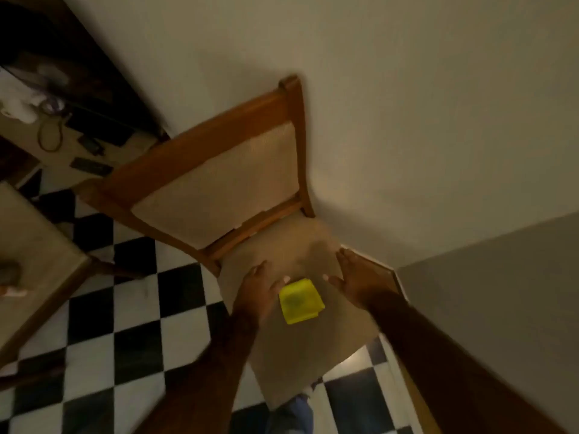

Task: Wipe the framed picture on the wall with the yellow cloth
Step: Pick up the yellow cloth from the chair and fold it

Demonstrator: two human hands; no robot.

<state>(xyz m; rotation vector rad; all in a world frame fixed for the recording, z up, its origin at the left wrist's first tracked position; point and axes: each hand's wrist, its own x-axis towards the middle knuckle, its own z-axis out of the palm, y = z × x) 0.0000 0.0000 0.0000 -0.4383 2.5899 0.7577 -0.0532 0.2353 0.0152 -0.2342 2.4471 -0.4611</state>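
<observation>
A folded yellow cloth (301,301) lies flat on the beige seat of a wooden chair (313,339). My left hand (258,288) hovers just left of the cloth, palm down, fingers spread, its thumb at the cloth's upper left corner. My right hand (354,277) is open a short way to the right of the cloth, thumb pointing toward it. Neither hand grips the cloth. No framed picture shows in this view; only bare cream wall (407,104) rises behind the chair.
The chair's padded backrest (219,183) stands against the wall. A black-and-white checkered floor (125,324) spreads to the left. A table edge (37,261) sits at the left, and a dark cabinet with clutter (47,89) is at the upper left.
</observation>
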